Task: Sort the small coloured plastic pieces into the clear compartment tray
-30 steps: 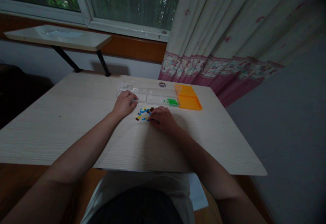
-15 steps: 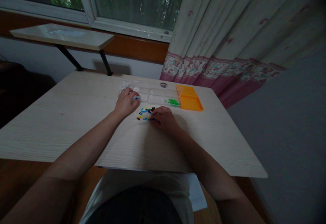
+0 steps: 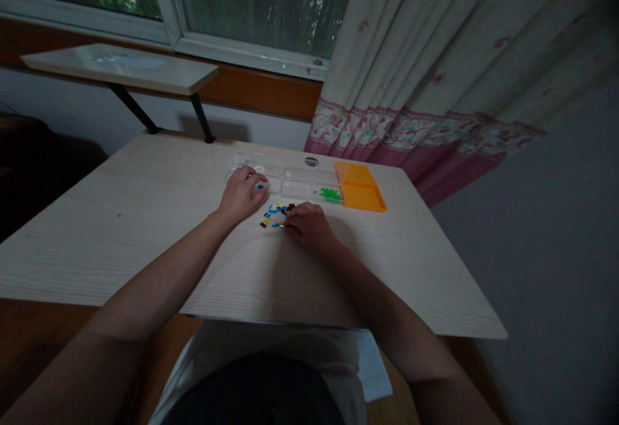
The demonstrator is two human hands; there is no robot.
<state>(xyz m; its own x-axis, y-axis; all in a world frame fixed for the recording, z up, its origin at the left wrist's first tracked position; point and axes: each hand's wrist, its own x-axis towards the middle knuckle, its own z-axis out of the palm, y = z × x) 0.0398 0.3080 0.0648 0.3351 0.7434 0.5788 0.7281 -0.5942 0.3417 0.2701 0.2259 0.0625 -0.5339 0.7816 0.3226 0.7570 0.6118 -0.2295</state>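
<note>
A small heap of tiny blue, yellow and brown pieces (image 3: 273, 215) lies on the pale wooden table (image 3: 145, 218). My right hand (image 3: 308, 226) rests curled at the heap's right edge, fingertips pinched on a small piece I cannot make out. My left hand (image 3: 240, 193) lies on the near edge of a clear compartment tray (image 3: 294, 187), fingers bent over a cell; a speck of blue shows by its fingertips. One cell at the tray's right end holds green pieces (image 3: 329, 193).
An orange lid (image 3: 360, 194) lies just right of the clear tray. A narrow white shelf on black legs (image 3: 120, 67) stands behind the table under the window. A flowered curtain (image 3: 435, 89) hangs at the right. Bare tabletop spreads left and toward me.
Both hands have stayed by the heap and tray. A speck of blue now shows at my left fingertips over the tray. The view has shifted slightly.
</note>
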